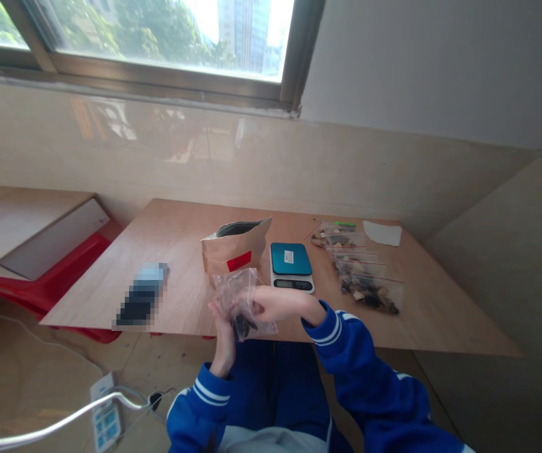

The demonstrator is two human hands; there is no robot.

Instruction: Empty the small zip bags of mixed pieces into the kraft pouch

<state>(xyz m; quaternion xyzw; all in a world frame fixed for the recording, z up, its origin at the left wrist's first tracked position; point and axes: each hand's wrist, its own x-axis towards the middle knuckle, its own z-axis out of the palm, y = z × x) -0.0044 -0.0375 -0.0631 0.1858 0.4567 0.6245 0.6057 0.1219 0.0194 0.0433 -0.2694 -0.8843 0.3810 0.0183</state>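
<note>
Low over the front edge of the table, my left hand [224,328] grips a clear zip-lock bag [247,281] from its left side. Dark dried pieces [242,327] lie at the bottom of this bag. From the right, my right hand [273,304] reaches across with closed fingers against the bag; whether its fingertips are inside or outside the plastic I cannot tell. Just beyond the hands stands an open brown paper pouch [216,258] with a red label. Right of the pouch sits a small kitchen scale [291,259] with a teal platform and nothing on it.
Several filled zip-lock bags [378,294] lie in a row on the right, near a white paper piece [383,233]. A pixelated phone-like object [141,297] rests on the left of the table [110,251]. A red stool [58,277], power strip [105,415] and white cable are at lower left.
</note>
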